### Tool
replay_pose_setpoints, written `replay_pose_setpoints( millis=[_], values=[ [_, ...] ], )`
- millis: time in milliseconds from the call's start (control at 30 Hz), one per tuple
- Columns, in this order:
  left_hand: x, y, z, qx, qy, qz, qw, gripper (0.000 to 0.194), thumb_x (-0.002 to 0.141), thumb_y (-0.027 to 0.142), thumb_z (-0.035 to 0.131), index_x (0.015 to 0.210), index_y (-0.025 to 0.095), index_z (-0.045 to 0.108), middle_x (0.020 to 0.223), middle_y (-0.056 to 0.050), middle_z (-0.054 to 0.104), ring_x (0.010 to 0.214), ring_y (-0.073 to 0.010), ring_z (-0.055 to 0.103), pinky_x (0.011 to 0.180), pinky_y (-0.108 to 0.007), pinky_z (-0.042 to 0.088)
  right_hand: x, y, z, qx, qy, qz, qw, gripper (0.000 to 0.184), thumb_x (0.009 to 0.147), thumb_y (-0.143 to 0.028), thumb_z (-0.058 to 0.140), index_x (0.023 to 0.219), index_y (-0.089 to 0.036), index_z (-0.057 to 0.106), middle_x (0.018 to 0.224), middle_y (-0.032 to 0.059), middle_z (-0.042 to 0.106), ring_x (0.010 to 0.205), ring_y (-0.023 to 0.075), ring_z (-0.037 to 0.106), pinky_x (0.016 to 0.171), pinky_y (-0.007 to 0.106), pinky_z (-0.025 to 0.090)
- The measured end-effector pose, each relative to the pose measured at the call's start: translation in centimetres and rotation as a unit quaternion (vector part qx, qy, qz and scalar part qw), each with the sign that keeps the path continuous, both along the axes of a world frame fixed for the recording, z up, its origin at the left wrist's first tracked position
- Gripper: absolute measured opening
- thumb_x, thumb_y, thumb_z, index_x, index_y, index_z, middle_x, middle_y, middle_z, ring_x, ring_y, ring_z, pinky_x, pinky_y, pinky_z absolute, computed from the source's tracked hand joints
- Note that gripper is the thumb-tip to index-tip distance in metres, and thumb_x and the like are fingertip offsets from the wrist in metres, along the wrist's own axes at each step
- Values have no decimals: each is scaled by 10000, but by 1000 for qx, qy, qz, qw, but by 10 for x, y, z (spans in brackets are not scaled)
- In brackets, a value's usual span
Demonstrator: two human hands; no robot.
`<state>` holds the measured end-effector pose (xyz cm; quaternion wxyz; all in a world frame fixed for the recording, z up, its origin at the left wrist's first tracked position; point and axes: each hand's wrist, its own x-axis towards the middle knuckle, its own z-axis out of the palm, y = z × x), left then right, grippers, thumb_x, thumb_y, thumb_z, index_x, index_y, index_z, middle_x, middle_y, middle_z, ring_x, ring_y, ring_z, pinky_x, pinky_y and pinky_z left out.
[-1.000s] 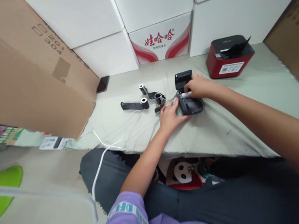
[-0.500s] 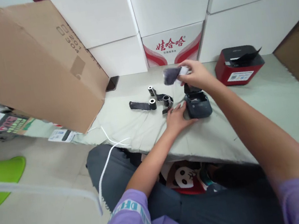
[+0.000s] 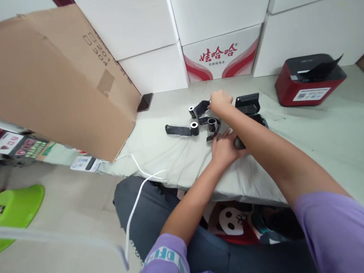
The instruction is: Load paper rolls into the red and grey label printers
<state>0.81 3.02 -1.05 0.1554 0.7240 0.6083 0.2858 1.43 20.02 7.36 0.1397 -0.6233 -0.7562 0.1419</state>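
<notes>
My left hand grips the near left corner of a small dark portable printer, thumb along its front. The printer's lid stands up at the back, and my right forearm covers much of its body. My right hand is closed, knuckles up, at the far left of the printer. A black strip from a roll reaches out at its fingers; the held part is hidden. Beside my hands lie a black roll with a white core, its strip unwound leftward, and a black ring-like roll.
A red and black box-shaped device stands at the right. White cartons line the back, and a large brown carton leans in from the left. A phone lies by it. A white cable crosses the table's front edge.
My right hand has come down and left with the dark roll, from above the printer to the other rolls. My left hand stays at the printer. The view has shifted slightly.
</notes>
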Motion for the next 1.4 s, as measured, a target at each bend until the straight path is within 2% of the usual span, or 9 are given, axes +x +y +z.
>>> replay_pose_setpoints(
  millis=[100, 233, 367, 467, 600, 767, 867, 967, 1400],
  values=[
    [1, 1, 0, -18, 7, 6, 1000, 638, 814, 565, 825, 1352, 257, 673, 1442, -95, 694, 1476, -329, 531, 1270, -542, 349, 4, -14, 16, 58, 30, 54, 996, 517, 954, -497, 681, 1293, -110, 741, 1310, 276, 666, 1205, 426, 641, 1013, 560, 493],
    [2, 2, 2, -57, 24, 5, 998, 618, 840, 532, 803, 1358, 215, 687, 1408, -123, 712, 1436, -359, 566, 1308, -516, 311, -3, -53, 27, 109, -17, 284, 952, 525, 987, -563, 589, 1241, -147, 784, 1287, 216, 671, 1207, 386, 585, 1039, 481, 436],
    [1, -2, 7, -56, 47, 18, 997, 635, 939, 441, 695, 1525, 239, 560, 1560, -100, 600, 1511, -343, 486, 1321, -483, 298, -14, -82, 13, 135, -157, 400, 893, 317, 926, -357, 718, 1134, -133, 799, 1274, 224, 657, 1250, 377, 535, 987, 427, 399],
    [1, -2, 10, -78, 69, 17, 994, 636, 956, 467, 656, 1542, 253, 534, 1563, -84, 601, 1514, -319, 483, 1317, -471, 300, -7, -86, 6, 137, -123, 408, 894, 284, 947, -224, 664, 1201, -125, 741, 1285, 223, 646, 1162, 341, 602, 897, 390, 422],
    [1, 2, 11, -90, 63, 2, 994, 695, 868, 652, 711, 1393, 199, 666, 1367, -113, 735, 1400, -349, 588, 1310, -490, 299, 36, -86, 14, 105, 72, 412, 902, 302, 953, -197, 623, 1250, -155, 660, 1220, 158, 677, 1029, 278, 651, 861, 364, 473],
    [2, 5, 9, -89, 47, -1, 995, 856, 840, 649, 754, 1551, 235, 519, 1596, -104, 564, 1551, -327, 432, 1315, -500, 282, 108, -100, 20, 150, 280, 338, 886, 288, 878, -211, 683, 1165, -230, 667, 1179, 101, 666, 1024, 270, 654, 894, 409, 530],
    [2, 3, 6, -78, 43, 8, 996, 981, 830, 637, 779, 1638, 240, 389, 1670, -114, 468, 1590, -301, 376, 1320, -484, 269, 137, -106, 14, 111, 426, 288, 850, 340, 859, -345, 758, 1177, -274, 660, 1161, 77, 679, 1059, 277, 683, 893, 421, 568],
    [1, 0, 4, -56, 38, 10, 998, 893, 841, 561, 805, 1607, 270, 452, 1620, -103, 537, 1563, -292, 426, 1319, -482, 271, 151, -107, 9, 50, 531, 275, 800, 467, 832, -485, 801, 1235, -316, 637, 1182, 69, 708, 1135, 300, 704, 917, 446, 602],
    [1, -1, 7, -50, 40, 7, 998, 912, 845, 549, 805, 1610, 207, 446, 1640, -137, 502, 1571, -274, 420, 1302, -479, 295, 163, -99, 0, -39, 550, 231, 802, 653, 698, -651, 883, 1235, -328, 699, 1227, 71, 723, 1215, 340, 709, 970, 480, 628]
  ],
)
